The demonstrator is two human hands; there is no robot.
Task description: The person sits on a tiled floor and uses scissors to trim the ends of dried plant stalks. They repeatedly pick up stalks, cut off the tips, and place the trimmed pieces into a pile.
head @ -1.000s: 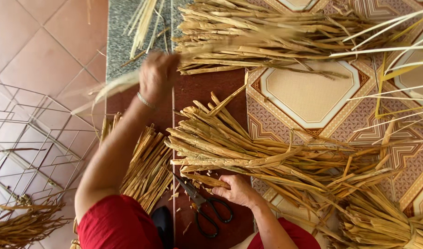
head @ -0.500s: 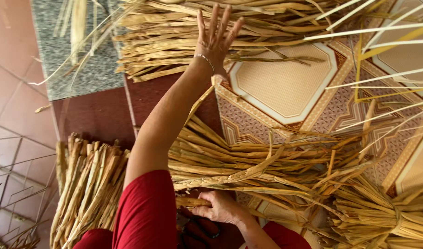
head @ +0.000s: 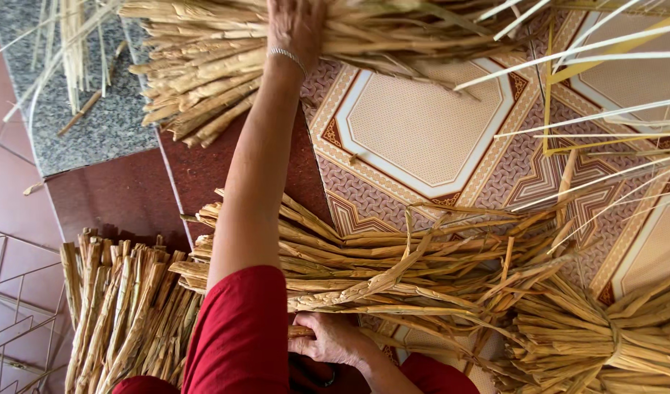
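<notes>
Far pile of dried straw-coloured stalks [head: 225, 51] lies across the top of the view, cut ends pointing left, part on the grey granite slab [head: 94, 138], part on the patterned floor tiles [head: 422, 124]. Left hand [head: 297, 25] is stretched out onto this pile, palm down, pressed on the stalks; fingers run off the top edge, so can't tell if they're curled round anything. Thin metal bracelet [head: 287, 57] on that wrist, red sleeve [head: 240, 335] at the upper arm.

Hands well apart: one far, one close to the body.

Right hand [head: 333, 339] sits near the bottom centre, fingers curled onto the butt ends of the near heap of stalks [head: 393, 270]. Looks like a loose grip on one or two stalks, not a firm clamp. This heap fans out to the right across the tiles, several stalks bent and crossing.

Left of the arm: separate stack of stalks [head: 123, 314], ends up, on the dark red step [head: 131, 197]. Bottom right: tied bundle [head: 612, 343], cinched in the middle. Thin pale green-yellow strips [head: 590, 80] cross the top right. Wire frame [head: 14, 321] at the lower left edge on plain reddish tiles.
</notes>
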